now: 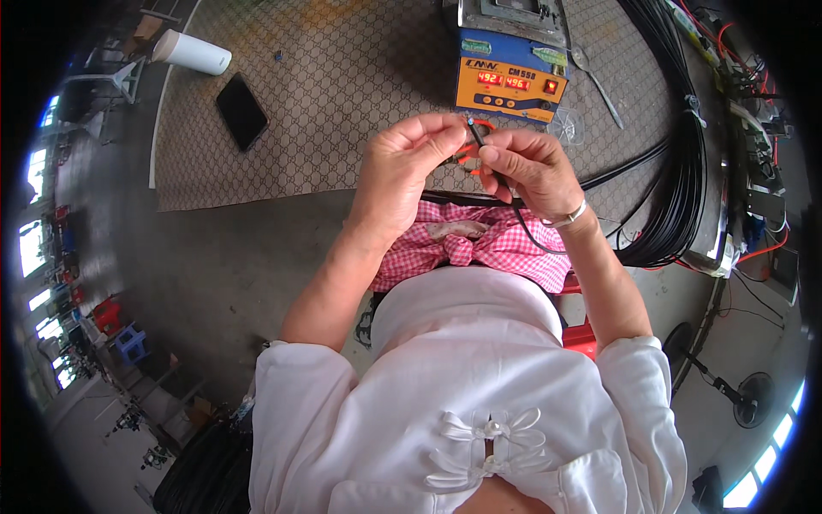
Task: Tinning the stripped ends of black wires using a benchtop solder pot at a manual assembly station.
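Observation:
A thin black cable (520,224) is pinched between the thumb and fingers of my right hand (529,167). Its short end points up and left toward my left hand, and the rest hangs down in a loop over my lap. Close to that end, the thumb and forefinger of my left hand (402,158) are pressed together. Whatever sits between them is too small to make out. Just beneath the hands, at the table's near edge, lie some orange pieces (467,158), partly hidden by my fingers.
Beyond my hands stands a blue and orange box (507,79) with lit red digits. A metal spoon (599,88) and a clear plastic dish (566,126) lie beside it. Coiled black cables (676,210) hang at the right. A phone (242,112) and a white tumbler (195,53) rest at the left.

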A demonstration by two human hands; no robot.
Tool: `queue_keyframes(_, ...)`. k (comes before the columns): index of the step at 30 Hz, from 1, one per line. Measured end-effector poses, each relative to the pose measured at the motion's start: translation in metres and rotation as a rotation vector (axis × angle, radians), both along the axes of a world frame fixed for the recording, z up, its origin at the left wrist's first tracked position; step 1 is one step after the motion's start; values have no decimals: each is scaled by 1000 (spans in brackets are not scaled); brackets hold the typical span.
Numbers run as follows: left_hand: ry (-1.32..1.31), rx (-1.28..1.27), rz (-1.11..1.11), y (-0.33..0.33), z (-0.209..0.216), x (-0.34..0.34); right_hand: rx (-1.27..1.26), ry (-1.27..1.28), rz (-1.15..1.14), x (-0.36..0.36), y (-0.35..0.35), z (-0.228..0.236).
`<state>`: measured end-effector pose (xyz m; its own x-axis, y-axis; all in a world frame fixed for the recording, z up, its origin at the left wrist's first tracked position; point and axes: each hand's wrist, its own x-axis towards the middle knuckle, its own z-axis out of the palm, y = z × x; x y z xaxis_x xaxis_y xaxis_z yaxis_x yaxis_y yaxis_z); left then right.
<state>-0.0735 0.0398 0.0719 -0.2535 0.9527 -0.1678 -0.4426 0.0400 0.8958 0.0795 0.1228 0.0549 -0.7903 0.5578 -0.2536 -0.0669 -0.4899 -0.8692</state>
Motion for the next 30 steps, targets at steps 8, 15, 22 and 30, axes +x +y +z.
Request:
queue_keyframes(8,32,-52,23,0,-1,-3,46,-53,-5,4,2,4)
queue_keyframes(15,387,-56,200,6,-1,11,546,-115,-214,3,0,-4)
queue_keyframes(22,-125,61,149,12,-11,10,329,-120,-261,5,6,22)
queue_keyframes(30,15,31,183,20,-4,18,692,-230,-295,9,38,36)
